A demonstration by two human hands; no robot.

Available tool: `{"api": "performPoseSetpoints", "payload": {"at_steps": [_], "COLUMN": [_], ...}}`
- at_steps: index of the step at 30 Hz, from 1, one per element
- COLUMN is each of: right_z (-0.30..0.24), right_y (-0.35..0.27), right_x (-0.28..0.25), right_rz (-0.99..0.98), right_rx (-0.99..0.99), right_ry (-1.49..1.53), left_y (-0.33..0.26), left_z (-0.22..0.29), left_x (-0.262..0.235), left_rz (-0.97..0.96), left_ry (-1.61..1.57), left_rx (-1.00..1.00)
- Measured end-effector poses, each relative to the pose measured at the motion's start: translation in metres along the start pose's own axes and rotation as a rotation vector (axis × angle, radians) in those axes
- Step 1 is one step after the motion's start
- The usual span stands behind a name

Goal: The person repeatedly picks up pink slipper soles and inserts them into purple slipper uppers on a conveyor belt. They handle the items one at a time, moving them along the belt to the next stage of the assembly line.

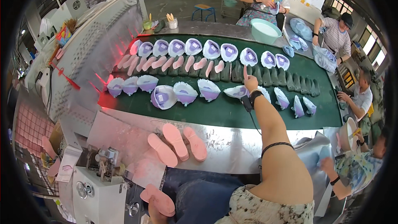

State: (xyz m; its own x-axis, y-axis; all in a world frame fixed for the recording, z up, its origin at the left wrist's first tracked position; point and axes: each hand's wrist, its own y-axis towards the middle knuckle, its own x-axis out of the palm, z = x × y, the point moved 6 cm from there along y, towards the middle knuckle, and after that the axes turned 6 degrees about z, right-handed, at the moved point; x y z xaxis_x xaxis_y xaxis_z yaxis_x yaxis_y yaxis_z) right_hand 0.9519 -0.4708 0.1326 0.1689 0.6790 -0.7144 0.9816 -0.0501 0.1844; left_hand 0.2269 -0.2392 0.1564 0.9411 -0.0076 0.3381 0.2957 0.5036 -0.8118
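Note:
My right hand reaches far across the green conveyor belt. One finger looks stretched out toward the row of dark green shoe lasts; I make out nothing held there. Beside the wrist lies a purple-and-white shoe upper, and more uppers run in two rows on either side of the lasts. Pink insoles lie along the left part of the lasts' row. At the lower edge my left hand is closed around a few pink insoles. More pink insoles rest on the metal ledge.
A perforated machine housing with red light stands left of the belt; a white machine is at lower left. Across the belt, a person handles an upper near a green basin. Several other people work along the right side. A cable hangs near my right wrist.

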Motion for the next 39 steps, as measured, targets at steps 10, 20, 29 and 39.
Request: {"api": "performPoseSetpoints", "payload": {"at_steps": [10, 20, 29, 39], "right_z": [-0.266, -0.292, -0.359, -0.409], "right_y": [-0.270, -0.559, -0.523, -0.491], "right_x": [0.058, 0.044, 0.172, 0.129], "right_rz": [-0.772, -1.399, -1.023, -0.592], "right_rx": [-0.549, -0.436, -0.589, -1.136], "right_ry": [0.542, 0.548, 0.469, 0.347], "left_y": [0.002, -0.009, -0.020, -0.026], "left_z": [-0.008, 0.059, 0.021, 0.008], "left_x": [-0.001, 0.020, -0.035, -0.052], "left_rz": [-0.053, 0.042, -0.058, 0.051], "left_ry": [0.024, 0.128, -0.118, -0.037], "left_rx": [0.038, 0.538, 0.234, 0.208]}}
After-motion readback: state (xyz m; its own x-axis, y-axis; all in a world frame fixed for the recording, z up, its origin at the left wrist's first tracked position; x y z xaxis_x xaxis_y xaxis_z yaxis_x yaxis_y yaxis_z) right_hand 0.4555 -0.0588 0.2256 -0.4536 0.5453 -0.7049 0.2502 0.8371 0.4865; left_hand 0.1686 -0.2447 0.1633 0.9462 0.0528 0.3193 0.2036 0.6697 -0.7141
